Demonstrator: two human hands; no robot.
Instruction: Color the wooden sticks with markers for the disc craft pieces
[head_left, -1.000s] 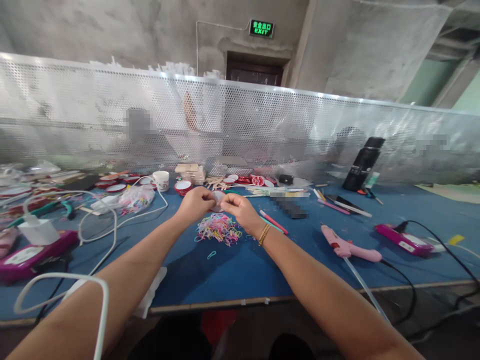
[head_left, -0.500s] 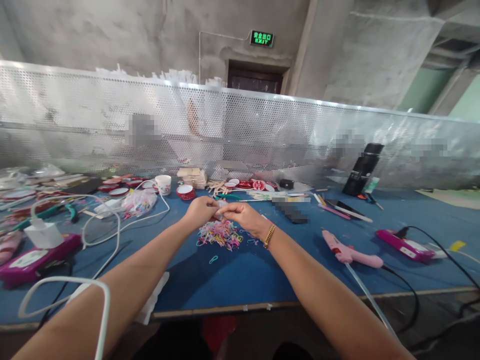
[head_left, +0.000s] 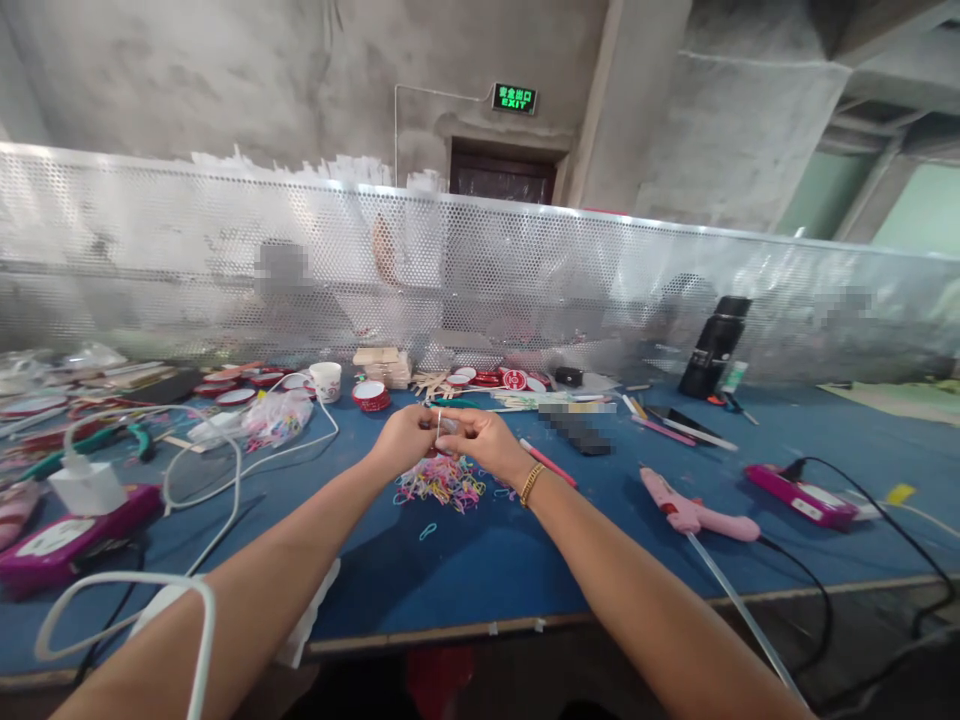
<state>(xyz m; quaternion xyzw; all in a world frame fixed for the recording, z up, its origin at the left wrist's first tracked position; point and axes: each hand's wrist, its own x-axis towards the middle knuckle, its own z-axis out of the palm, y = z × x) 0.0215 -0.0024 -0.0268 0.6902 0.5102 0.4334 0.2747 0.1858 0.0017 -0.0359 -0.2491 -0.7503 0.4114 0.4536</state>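
My left hand (head_left: 403, 440) and my right hand (head_left: 491, 442) meet above the middle of the blue table. Between them is a small piece of clear plastic (head_left: 448, 427), pinched by the fingers of both hands; its exact kind is too small to make out. Just below the fingers lies a loose pile of colourful rubber bands (head_left: 444, 488). One teal rubber band (head_left: 427, 532) rests apart, nearer the front edge. A red pen (head_left: 549, 463) lies beside my right wrist, which wears a gold bracelet.
A pink glue gun (head_left: 694, 510) and a purple power strip (head_left: 802, 497) are at right. White cable (head_left: 238, 480) loops over the left side, near another purple power strip (head_left: 75, 540). Along the back stand a paper cup (head_left: 325, 382), red-rimmed discs (head_left: 371, 397) and a black bottle (head_left: 712, 350).
Both hands have turned the clear plastic piece, which now shows more plainly between the fingertips. My right hand sits slightly lower, and the red pen has come into view. The camera has tilted up a little.
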